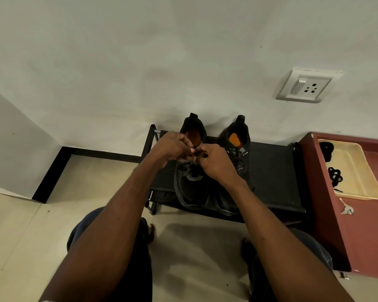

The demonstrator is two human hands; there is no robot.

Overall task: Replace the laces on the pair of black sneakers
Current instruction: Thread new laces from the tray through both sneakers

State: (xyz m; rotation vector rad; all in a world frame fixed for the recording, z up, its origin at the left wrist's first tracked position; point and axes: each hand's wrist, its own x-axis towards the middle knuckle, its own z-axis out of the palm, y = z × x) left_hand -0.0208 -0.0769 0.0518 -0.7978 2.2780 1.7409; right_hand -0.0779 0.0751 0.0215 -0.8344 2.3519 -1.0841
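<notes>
Black lace [198, 154], thin, soft and light by judgement, is pinched between the curled fingers of the left hand [175, 148] and right hand [214, 161], both grips closed on it over the eyelet area of the left sneaker [192, 171]; it is best held near its stiff tip. Two black sneakers, the second being the right sneaker [236, 147], stand side by side on one black shoe rack [271, 171]. Two bundles of spare laces [335, 176] lie in one cream tray [358, 195] on the red cabinet [358, 225].
</notes>
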